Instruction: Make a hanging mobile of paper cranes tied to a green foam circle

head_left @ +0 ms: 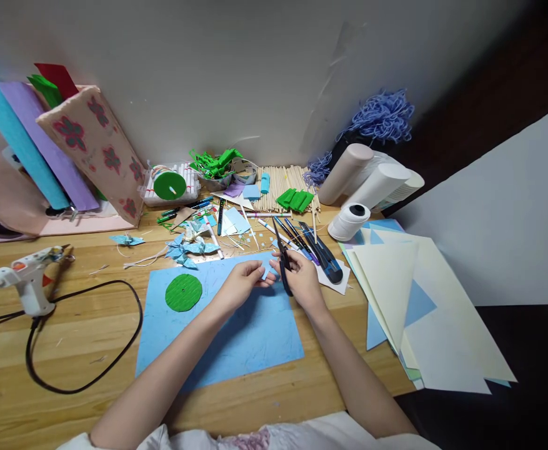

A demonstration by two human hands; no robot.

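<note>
My left hand (248, 281) pinches a small piece of light blue paper (267, 270) above the right part of a blue sheet (217, 350). Black-handled scissors (284, 259) are in my right hand (303, 278), their blades pointing up and away from me. The fingertips of both hands are close together at the paper piece. On the left part of the sheet lies a green disc (183, 292) with a small dark centre. Folded blue paper cranes (192, 247) sit just beyond the sheet.
A white glue gun (32, 278) with a looping black cord stands at left. Behind my right hand lie pens and a utility knife (323, 253). Large paper sheets (442, 312) overhang the table at right. Wooden sticks (280, 181), a thread spool (348, 222) and a flowered box (93, 147) line the back.
</note>
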